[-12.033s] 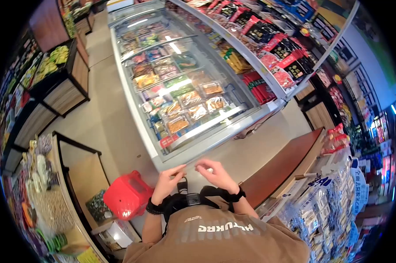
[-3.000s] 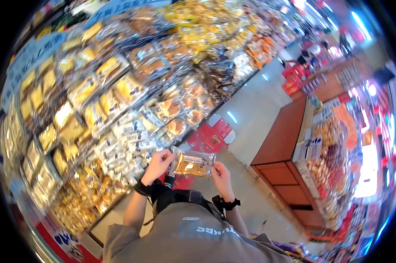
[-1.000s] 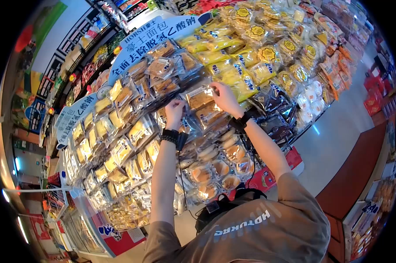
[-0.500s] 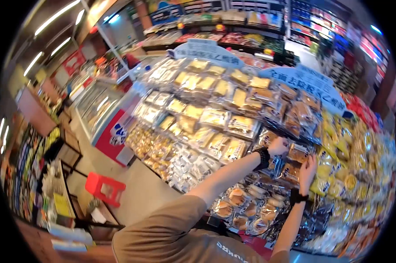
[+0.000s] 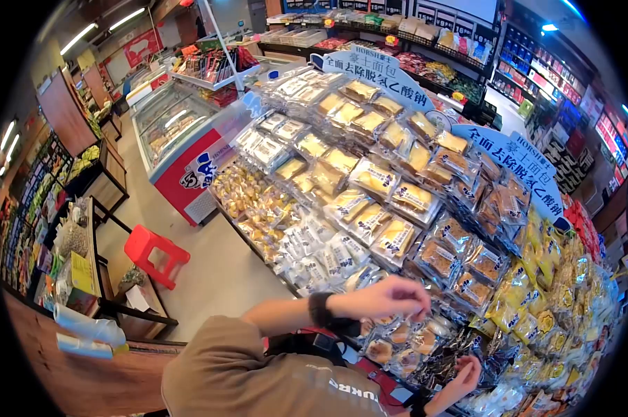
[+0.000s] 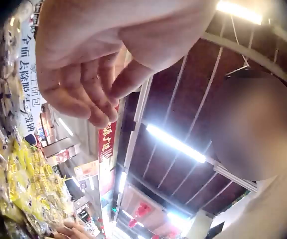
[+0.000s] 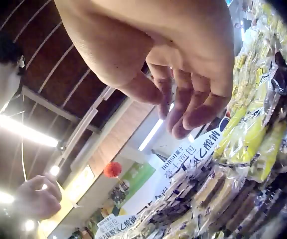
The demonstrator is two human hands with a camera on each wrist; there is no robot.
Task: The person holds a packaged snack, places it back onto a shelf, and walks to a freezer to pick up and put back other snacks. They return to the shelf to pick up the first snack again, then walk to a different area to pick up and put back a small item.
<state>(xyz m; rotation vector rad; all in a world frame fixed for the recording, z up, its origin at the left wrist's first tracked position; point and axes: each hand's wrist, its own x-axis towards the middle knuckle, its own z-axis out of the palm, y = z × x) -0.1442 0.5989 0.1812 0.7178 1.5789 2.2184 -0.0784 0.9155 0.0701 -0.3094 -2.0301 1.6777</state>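
My left hand (image 5: 387,299) hovers over the near side of a bread display, its fingers loosely curled around nothing. In the left wrist view the same hand (image 6: 91,59) shows a bare palm. Lower down, near my body, the right hand (image 5: 460,379) hangs relaxed over dark-wrapped packs (image 5: 460,347). The right wrist view also shows that hand (image 7: 188,64) holding nothing. Clear packs of flat brown bread (image 5: 470,286) lie beyond both hands. Round buns (image 5: 401,333) in clear wrap sit between and below the hands, and yellow packs (image 5: 512,299) are to their right.
Blue-lettered signs (image 5: 512,163) stand along the display's back edge. Packed yellow cakes (image 5: 376,177) and small white packets (image 5: 321,257) fill its left part. A chest freezer (image 5: 168,132) stands beyond the aisle, with a red stool (image 5: 156,257) on the floor at left.
Three seconds ago both hands held a clear bread pack by its ends; later they were among the brown bread packs. Now both have drawn back toward my body, holding nothing. The head view has swung left.
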